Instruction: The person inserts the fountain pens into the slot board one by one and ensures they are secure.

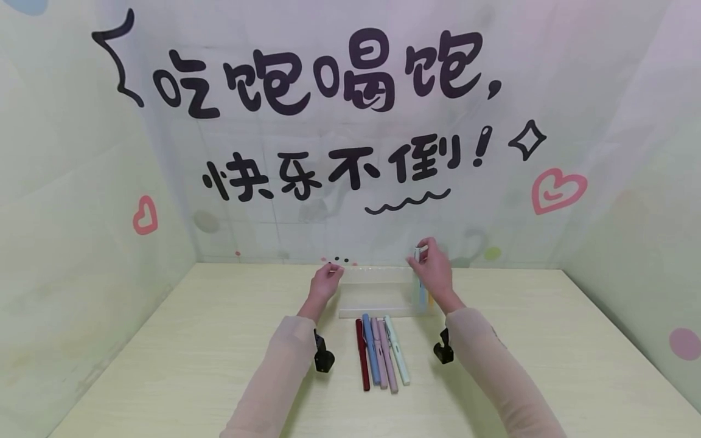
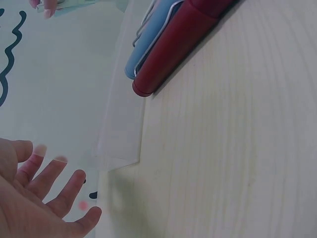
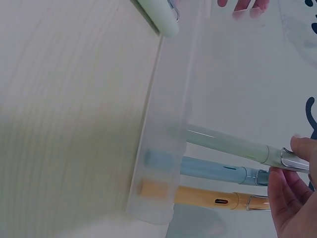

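A clear, frosted pen holder [image 1: 378,295] stands near the back of the table. At its upper left corner my left hand [image 1: 326,281] pinches the edge, with fingertips overlapping the clear panel in the left wrist view. My right hand [image 1: 436,271] holds a pale green pen [image 3: 228,143] by the capped end, near its metal clip. The pen's other end is behind the holder's frosted front lip [image 3: 166,99]. Beside it, a light blue pen [image 3: 213,170] and an orange pen [image 3: 208,197] stand in the holder, clips up.
In front of the holder lie a dark red pen [image 1: 363,356], a blue pen [image 1: 372,350], two lilac pens [image 1: 386,359] and a pale mint pen [image 1: 398,353], side by side. Behind the table hangs a printed backdrop [image 1: 328,231]. A black wrist camera [image 1: 323,356] sits under the left forearm.
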### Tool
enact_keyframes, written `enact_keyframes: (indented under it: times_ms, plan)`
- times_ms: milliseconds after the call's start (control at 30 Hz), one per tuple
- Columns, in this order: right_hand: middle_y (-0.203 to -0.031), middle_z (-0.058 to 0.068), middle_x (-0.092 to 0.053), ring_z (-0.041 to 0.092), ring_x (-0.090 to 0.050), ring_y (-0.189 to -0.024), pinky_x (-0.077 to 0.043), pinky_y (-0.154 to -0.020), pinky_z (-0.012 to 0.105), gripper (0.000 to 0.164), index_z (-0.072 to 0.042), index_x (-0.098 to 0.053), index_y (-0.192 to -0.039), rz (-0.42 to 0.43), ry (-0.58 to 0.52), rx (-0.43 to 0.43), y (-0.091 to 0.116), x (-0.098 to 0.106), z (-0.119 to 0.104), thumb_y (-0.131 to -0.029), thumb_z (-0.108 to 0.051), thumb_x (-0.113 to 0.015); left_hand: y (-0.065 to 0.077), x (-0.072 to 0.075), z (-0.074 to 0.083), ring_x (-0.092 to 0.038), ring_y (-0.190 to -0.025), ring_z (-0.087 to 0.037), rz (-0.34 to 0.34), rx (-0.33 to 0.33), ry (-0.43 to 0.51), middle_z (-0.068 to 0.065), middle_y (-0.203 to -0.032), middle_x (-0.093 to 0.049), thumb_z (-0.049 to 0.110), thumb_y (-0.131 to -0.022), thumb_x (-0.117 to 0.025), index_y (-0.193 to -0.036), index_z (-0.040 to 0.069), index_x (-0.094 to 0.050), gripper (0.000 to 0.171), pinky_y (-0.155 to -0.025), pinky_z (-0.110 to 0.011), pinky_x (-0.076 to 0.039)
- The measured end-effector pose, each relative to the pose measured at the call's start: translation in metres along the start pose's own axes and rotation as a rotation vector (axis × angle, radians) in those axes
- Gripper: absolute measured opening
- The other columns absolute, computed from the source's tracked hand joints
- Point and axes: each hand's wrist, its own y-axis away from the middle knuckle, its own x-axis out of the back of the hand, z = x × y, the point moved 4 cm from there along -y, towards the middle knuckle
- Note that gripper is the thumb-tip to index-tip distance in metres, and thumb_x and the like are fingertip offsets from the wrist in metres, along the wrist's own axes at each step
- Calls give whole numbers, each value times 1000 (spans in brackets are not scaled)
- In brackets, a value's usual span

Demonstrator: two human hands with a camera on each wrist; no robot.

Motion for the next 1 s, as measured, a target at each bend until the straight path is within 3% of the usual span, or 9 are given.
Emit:
enact_keyframes:
  times_ms: [333, 633, 1000]
  plan:
    - [-77, 9, -58, 22, -53, -66, -42, -55, 34, 33, -6, -46, -101, -17, 4, 37, 5, -2, -1, -78, -18, -67, -1, 0, -2, -51, -102, -31, -1, -3, 14, -17, -109, -57, 22, -91, -49, -104, 2, -57, 25, -80, -41, -42]
    - [-79, 7, -58, 21, -56, -70, -43, -57, 33, 24, -4, -48, -105, -74, -5, 55, 3, 1, -3, -87, -20, -54, -3, -1, -3, -50, -103, -31, -5, 7, 23, -17, -111, -56, 23, -91, -49, -105, 2, -56, 26, -82, -41, -41]
    - [-62, 3, -47, 16, -43, -52, -33, -45, 27, 22, -7, -53, -107, -107, -6, 28, 0, 4, 7, -86, -14, -54, -3, -2, -4, -51, -102, -30, -1, 7, 22, -16, -109, -57, 23, -90, -50, -103, 3, -57, 25, -82, -41, -41]
